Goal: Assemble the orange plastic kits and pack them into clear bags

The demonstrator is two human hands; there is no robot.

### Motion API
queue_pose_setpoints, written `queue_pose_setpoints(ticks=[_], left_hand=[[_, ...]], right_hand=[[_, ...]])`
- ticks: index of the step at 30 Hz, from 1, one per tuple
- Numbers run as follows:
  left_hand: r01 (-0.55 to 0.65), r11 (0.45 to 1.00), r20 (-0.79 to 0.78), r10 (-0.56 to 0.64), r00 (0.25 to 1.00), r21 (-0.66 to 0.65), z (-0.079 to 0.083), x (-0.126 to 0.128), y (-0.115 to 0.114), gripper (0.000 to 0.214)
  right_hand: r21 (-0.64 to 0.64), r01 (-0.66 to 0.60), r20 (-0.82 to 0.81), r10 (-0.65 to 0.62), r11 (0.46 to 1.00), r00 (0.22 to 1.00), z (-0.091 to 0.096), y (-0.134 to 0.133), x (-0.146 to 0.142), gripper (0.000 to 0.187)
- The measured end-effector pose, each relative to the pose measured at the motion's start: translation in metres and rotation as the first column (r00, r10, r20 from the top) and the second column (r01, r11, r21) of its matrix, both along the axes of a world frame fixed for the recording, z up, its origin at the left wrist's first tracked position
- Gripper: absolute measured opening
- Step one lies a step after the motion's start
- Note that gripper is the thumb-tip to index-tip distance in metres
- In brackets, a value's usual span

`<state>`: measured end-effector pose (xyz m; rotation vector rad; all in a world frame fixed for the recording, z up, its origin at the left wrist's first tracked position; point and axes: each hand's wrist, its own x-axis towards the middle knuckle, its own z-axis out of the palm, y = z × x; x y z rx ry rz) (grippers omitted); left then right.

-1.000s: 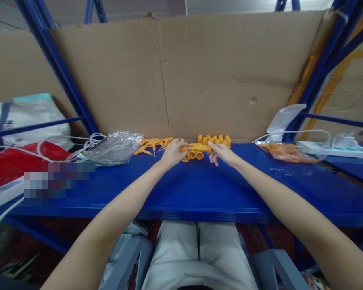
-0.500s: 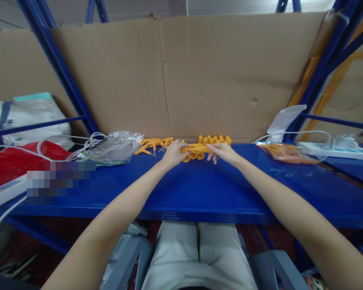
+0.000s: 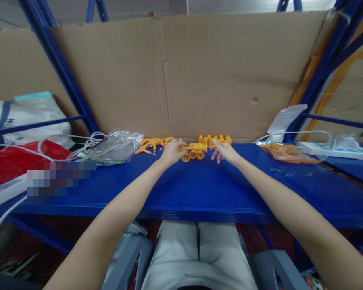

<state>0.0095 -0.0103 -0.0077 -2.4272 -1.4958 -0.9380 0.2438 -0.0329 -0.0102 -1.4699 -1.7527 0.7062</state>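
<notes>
We see left hand (image 3: 171,152) gripping orange plastic piece (image 3: 196,147) (white bag (image 3: 33,117) print unreadable), right hand (image 3: 224,151) open just beside it.

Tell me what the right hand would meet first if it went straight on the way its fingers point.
Probably the orange piece that the left hand grips; the open right hand points at its end. Depth is unclear: the orange cluster behind might come first.
</notes>
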Motion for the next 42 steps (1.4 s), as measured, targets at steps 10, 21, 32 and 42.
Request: queue_pose_setpoints(ticks=[10,21,32,42], left_hand=[[-0.058,0.995,0.050,0.054,0.997,0.083,0.022,-0.037,0.018,0.033],[0.101,0.980,-0.236,-0.140,0.962,-0.173,0.051,-0.047,0.077,0.029],[0.158,0.902,-0.155,-0.237,0.959,-0.401,0.011,-0.005,0.104,0.034],[0.192,0.856,0.043,-0.196,0.980,-0.480,-0.002,-0.006,0.113,0.046]], right_hand=[[0.133,0.021,0.512,-0.087,0.991,0.855,-0.004,0.003,0.013,0.038],[0.141,0.022,0.554,-0.097,0.990,0.827,-0.006,0.001,0.010,0.035],[0.164,-0.007,0.591,-0.092,0.986,0.801,-0.005,0.001,0.010,0.031],[0.161,-0.005,0.611,-0.095,0.987,0.786,-0.005,0.001,0.010,0.031]])
